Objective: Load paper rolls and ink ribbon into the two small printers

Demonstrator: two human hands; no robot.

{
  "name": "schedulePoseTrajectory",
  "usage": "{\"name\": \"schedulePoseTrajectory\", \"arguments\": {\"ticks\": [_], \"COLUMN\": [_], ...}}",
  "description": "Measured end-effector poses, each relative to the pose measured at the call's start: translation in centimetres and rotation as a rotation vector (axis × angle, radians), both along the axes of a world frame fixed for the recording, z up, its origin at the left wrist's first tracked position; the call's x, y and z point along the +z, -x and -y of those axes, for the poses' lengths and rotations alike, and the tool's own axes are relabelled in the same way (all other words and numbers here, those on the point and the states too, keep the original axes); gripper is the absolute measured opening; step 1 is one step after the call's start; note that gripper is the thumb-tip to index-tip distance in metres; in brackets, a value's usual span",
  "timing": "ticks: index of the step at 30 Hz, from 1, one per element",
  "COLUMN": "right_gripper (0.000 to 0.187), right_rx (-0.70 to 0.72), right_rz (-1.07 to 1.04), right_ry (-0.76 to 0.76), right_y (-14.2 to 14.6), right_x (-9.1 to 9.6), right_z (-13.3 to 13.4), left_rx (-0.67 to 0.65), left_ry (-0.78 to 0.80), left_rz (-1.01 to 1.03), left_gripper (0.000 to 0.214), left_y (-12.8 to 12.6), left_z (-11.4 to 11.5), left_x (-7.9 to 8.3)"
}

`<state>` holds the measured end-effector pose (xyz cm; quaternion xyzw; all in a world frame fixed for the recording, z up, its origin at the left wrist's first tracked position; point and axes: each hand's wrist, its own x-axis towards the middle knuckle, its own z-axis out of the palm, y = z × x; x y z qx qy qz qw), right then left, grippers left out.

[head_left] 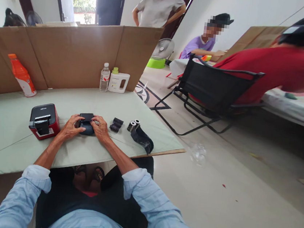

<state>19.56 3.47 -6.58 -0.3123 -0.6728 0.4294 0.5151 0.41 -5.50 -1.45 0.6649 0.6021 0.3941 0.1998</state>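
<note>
1. Black plastic makes up the small device (86, 127) between my hands, near the front edge of the table (131, 106), which has a pale green cover. Its upper part is flat and squarish, its lower part rounded.
2. My left hand (70, 128) grasps the device at its left side, thumb along the front, fingers at the far edge.
3. My right hand (100, 128) holds it from the right, thumb and fingers bent around the upper corner. I can't tell how firmly either hand presses.
4. Just left of my left hand sits a red-and-black box (44, 120), a dark flap on its front.
5. Near my right hand lie some dark rolls (116, 124) side by side; further right are two rolls with pale ends (132, 126), beside a black strip (142, 141) that curves to the table's edge.
6. Beyond, against a cardboard panel (78, 56), an orange bottle (23, 76) appears tilted on the left; a clear bottle (104, 78) and a white jug (118, 83) stand together on the right.
7. Off to my right, someone in a red shirt (267, 68) sits in a black folding chair (212, 86).
</note>
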Motion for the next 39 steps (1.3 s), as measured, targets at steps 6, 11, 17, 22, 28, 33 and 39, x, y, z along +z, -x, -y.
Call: {"name": "schedulePoseTrajectory", "arguments": {"ticks": [6,11,17,22,28,33,39], "right_gripper": [0.025,0.023,0.021,0.031,0.045,0.065,0.092], "right_rx": [0.004,0.004,0.041,0.049,0.061,0.057,0.086], "right_rz": [-0.033,-0.010,0.037,0.116,0.140,0.173,0.316], "right_ry": [0.013,0.002,-0.047,-0.085,-0.123,-0.123,-0.172], "right_y": [0.2,0.9,1.5,1.4,0.9,0.4,0.2], "right_x": [-0.3,0.3,0.1,-0.5,-0.6,-0.9,-1.2], "right_z": [0.5,0.4,0.7,1.1,1.2,1.6,2.0], "left_rx": [-0.076,-0.013,0.043,0.048,0.133,0.159,0.200], "left_ry": [0.001,-0.060,-0.089,-0.101,-0.091,-0.029,-0.004], "left_rz": [-0.134,-0.176,-0.181,-0.106,-0.062,0.119,0.051], "left_gripper": [0.100,0.096,0.088,0.083,0.090,0.081,0.042], "left_y": [-0.3,-0.2,0.6,0.6,-0.4,0.2,1.7], "left_z": [0.0,0.4,1.2,1.5,1.8,1.8,0.5], "left_x": [-0.2,-0.6,-0.4,-0.6,-1.2,-1.9,-1.0]}}
